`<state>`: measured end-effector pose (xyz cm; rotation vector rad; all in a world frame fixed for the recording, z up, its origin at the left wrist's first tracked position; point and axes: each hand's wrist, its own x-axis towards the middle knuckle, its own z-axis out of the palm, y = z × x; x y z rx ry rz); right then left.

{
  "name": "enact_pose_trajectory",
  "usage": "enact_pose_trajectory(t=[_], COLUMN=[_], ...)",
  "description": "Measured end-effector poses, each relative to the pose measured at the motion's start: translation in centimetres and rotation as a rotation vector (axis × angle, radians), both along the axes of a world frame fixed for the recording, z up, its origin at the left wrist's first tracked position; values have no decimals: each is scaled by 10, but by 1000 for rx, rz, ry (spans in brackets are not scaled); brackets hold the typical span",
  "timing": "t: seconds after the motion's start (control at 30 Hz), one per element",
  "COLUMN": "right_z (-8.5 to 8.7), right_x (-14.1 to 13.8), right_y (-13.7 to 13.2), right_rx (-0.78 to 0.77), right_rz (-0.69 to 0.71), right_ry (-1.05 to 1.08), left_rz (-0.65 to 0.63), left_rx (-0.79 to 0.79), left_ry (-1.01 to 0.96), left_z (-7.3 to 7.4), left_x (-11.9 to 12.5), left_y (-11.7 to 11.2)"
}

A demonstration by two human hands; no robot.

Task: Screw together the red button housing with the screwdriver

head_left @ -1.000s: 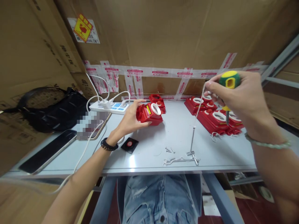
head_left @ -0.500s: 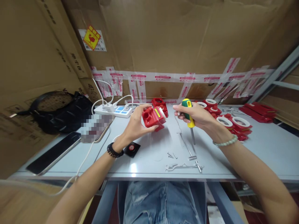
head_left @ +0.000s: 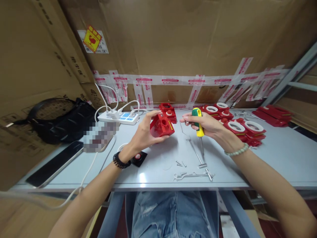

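My left hand [head_left: 146, 130] grips a red housing [head_left: 162, 125] with a round hole and a yellow label, holding it tilted above the table. In my right hand [head_left: 205, 124] is a green and yellow screwdriver [head_left: 198, 123], its shaft pointing down. The thumb and forefinger of that hand are pinched together, and a small metal piece seems to sit between them. Behind the held housing stands another red part [head_left: 167, 111]. Below the hands lie several small screws [head_left: 178, 163], a metal T-shaped rod [head_left: 196, 153] and a second rod [head_left: 194, 175] with thin string.
Red parts with white rings [head_left: 244, 129] stand at the right, with more red pieces [head_left: 273, 115] beyond. On the left are a power strip [head_left: 125, 117], a phone [head_left: 55, 162], a black bag [head_left: 61, 119] and a black square piece [head_left: 139, 158]. Cardboard [head_left: 160, 39] walls the back.
The red housing has been turned in my left hand, so its holed face now points more upward. My right hand keeps the screwdriver in nearly the same place.
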<state>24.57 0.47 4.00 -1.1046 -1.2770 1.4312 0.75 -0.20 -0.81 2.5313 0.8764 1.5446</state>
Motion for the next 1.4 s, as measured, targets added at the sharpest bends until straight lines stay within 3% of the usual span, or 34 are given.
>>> enact_pose_trajectory(t=[0.4, 0.67, 1.0, 1.4], right_z=[-6, -8, -14, -16], right_x=[-8, -13, -20, -22], right_y=[-6, -12, -14, -14], right_rx=[10, 20, 83, 116], right_rz=[14, 105, 83, 81], right_ry=[63, 4, -28, 34], left_rz=[-164, -189, -299, -324], left_rx=[-140, -108, -120, -93], left_ry=[186, 182, 131, 130], left_z=[2, 2, -3, -5], left_x=[12, 13, 16, 17], left_y=[-13, -13, -14, -13])
